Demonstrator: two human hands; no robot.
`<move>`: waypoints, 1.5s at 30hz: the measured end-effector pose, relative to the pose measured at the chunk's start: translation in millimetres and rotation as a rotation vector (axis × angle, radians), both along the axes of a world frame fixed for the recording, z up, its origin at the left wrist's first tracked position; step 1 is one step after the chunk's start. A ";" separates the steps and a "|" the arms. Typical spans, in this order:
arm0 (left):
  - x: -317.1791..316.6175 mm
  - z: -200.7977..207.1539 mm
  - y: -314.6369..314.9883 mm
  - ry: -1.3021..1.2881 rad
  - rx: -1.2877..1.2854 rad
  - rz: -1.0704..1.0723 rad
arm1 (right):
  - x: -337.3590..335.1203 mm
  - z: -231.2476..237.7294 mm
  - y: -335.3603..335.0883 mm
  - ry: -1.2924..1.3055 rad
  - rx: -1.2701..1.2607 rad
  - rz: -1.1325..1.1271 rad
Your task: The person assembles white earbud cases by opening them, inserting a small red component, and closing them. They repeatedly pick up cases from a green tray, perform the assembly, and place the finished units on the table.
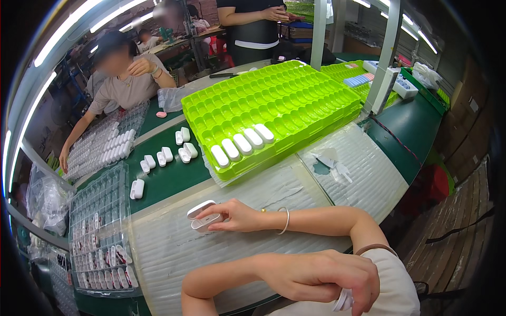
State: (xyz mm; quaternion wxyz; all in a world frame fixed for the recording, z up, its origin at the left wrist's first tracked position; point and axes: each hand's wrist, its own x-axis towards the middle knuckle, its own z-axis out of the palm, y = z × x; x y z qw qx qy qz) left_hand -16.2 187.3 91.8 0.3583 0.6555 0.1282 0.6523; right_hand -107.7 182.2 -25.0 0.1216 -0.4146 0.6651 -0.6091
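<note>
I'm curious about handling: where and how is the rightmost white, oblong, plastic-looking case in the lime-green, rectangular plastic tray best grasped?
Probably pinch the case at its rounded ends, from above: it lies in the tray with its top exposed, and a matching case crowds its left side.

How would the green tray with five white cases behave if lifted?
The tray would probably feel light, as its walls look thin. It might dip at its near-left side, where the five white cases sit.

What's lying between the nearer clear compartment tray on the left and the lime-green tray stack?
Several small white cases, resting on the green tabletop; the head view shows them.
</note>
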 end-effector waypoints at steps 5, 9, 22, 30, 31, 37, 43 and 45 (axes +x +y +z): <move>-13.0 -33.8 -17.3 0.069 -0.459 0.164 | -30.7 51.5 52.9 0.390 -0.060 -0.330; -33.6 -99.7 -47.9 0.103 -0.760 0.516 | -93.3 77.2 143.9 0.239 -0.141 -0.698; -57.0 -126.4 -60.9 0.093 -0.758 0.780 | -260.4 85.0 436.9 0.235 0.629 -1.822; -64.3 -126.2 -60.2 0.059 -0.784 0.796 | -246.1 75.4 365.2 0.212 -0.051 -1.400; -65.8 -125.0 -64.5 0.064 -0.811 0.808 | -217.2 72.1 308.9 0.187 -0.148 -1.233; -55.3 -132.3 -61.9 -0.074 -0.781 0.855 | -65.3 50.0 165.6 0.196 -0.004 -0.580; -34.0 -105.2 -64.8 0.458 -0.410 1.221 | -10.3 19.0 81.9 -0.207 0.191 -0.249; -36.4 -94.9 -80.3 0.461 -0.284 1.415 | -2.9 11.2 57.8 -0.268 0.234 -0.186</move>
